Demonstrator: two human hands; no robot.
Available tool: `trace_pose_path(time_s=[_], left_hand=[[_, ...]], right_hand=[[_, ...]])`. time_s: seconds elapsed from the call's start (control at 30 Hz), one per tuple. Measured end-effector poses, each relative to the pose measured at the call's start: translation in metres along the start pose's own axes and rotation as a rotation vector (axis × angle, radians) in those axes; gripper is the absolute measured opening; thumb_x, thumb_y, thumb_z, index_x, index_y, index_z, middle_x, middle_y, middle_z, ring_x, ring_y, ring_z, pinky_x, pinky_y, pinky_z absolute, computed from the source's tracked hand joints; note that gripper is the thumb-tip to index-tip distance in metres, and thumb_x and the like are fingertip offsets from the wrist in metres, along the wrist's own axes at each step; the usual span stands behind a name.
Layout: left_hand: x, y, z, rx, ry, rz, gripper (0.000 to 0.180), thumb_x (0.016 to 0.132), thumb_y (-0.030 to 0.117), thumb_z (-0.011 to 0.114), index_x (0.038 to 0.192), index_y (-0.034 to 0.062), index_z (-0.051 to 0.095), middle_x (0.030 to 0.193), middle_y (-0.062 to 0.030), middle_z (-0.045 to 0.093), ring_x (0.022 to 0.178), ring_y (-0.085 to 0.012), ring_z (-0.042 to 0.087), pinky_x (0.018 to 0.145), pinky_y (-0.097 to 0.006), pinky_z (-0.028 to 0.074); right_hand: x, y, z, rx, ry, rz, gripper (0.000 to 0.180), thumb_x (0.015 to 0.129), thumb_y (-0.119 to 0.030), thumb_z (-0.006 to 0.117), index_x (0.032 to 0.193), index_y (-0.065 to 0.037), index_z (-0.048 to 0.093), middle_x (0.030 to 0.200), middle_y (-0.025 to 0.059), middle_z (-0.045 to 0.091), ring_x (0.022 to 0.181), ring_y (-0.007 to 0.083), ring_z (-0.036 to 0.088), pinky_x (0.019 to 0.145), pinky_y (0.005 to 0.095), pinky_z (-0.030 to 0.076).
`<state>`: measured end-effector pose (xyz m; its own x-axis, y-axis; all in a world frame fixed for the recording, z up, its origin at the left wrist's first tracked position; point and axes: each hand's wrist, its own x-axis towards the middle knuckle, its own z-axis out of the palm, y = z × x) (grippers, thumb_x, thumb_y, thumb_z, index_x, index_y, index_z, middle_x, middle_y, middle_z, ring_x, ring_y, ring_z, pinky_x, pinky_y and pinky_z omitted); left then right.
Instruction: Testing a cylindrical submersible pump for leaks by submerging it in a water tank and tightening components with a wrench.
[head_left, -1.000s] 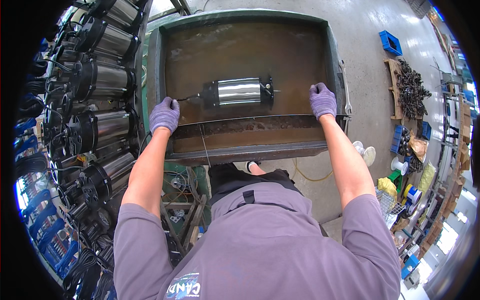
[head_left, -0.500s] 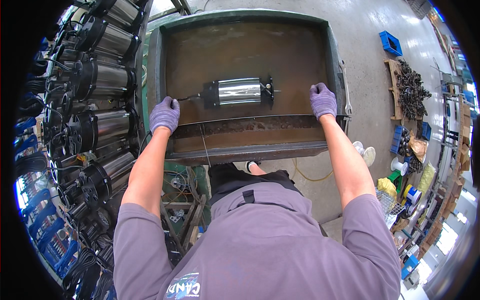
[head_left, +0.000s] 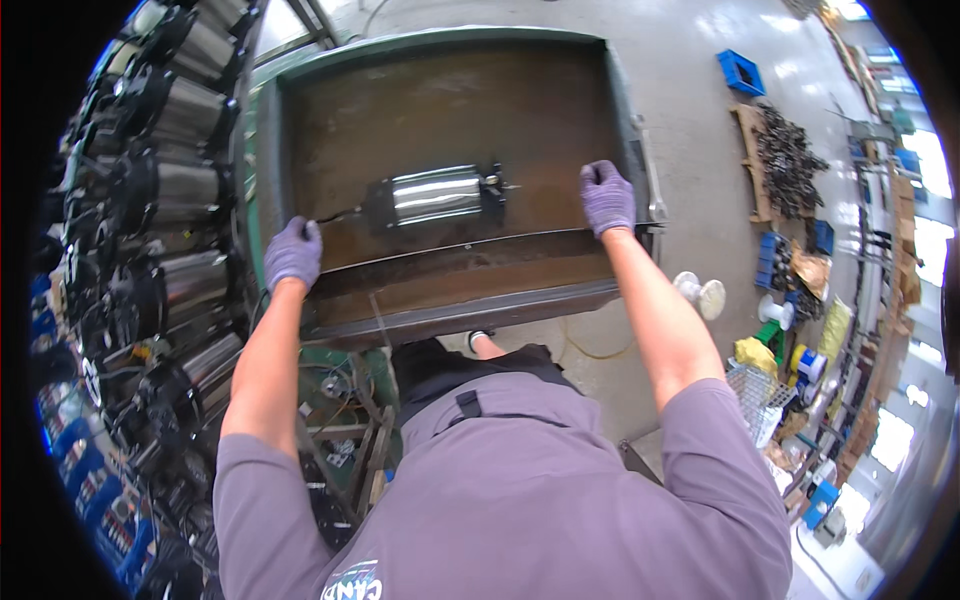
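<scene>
A shiny steel cylinder with black ends (head_left: 438, 196), like a motor or pump, lies on its side inside a large metal tank (head_left: 440, 40) with a brown interior. A dark cable runs from its left end, and a thin shaft sticks out on the right. My left hand (head_left: 293, 252), in a purple-grey glove, is at the tank's left wall with its fingers curled. My right hand (head_left: 607, 197), gloved alike, is curled by the right wall. Whatever either hand grips is hidden. A dark metal bar (head_left: 460, 257) spans the tank's near part between my wrists.
A wrench (head_left: 654, 185) lies along the tank's right rim. Similar steel cylinders (head_left: 185, 190) are stacked close on the left. Rightward on the floor are a blue bin (head_left: 741, 72), a pallet of dark parts (head_left: 787, 155) and white spools (head_left: 700, 295).
The whole view has shifted and tilted slightly, so the tank appears farther left. Both hands keep about the same places at the tank's sides, and the cylinder lies as before.
</scene>
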<state>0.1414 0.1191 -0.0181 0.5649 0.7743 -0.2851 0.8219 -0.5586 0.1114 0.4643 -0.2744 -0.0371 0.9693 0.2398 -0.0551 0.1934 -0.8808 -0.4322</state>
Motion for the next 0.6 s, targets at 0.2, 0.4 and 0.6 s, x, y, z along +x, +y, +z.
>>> trace_pose_path(time_s=[0.2,0.4,0.6], left_hand=[[0.003,-0.011,0.004,-0.021,0.039,0.037,0.036,0.103,0.043,0.053,0.106,0.0113,0.068,0.103,-0.0251,0.072,0.101,-0.0491,0.067,0.087,-0.058,0.053],[-0.001,-0.003,-0.002,-0.003,0.025,0.012,0.036,0.103,0.043,0.052,0.107,0.0118,0.068,0.105,-0.0254,0.073,0.103,-0.0492,0.066,0.089,-0.058,0.052],[-0.003,0.002,-0.005,0.032,0.011,-0.010,0.037,0.103,0.044,0.051,0.109,0.0129,0.068,0.105,-0.0259,0.073,0.104,-0.0485,0.067,0.091,-0.058,0.053]], right_hand=[[0.030,0.059,-0.040,0.148,0.410,-0.080,0.030,0.096,-0.031,0.068,0.111,-0.006,0.073,0.108,0.0216,0.075,0.101,0.0407,0.071,0.093,0.0466,0.055],[0.057,0.108,-0.075,-0.395,-0.394,0.101,0.049,0.091,-0.042,0.071,0.118,-0.001,0.069,0.114,0.0268,0.073,0.113,0.0428,0.069,0.100,0.0485,0.053],[0.078,0.101,-0.064,-0.506,-0.399,0.069,0.045,0.092,-0.032,0.065,0.118,0.005,0.069,0.118,0.0317,0.071,0.117,0.0457,0.067,0.099,0.0493,0.054]])
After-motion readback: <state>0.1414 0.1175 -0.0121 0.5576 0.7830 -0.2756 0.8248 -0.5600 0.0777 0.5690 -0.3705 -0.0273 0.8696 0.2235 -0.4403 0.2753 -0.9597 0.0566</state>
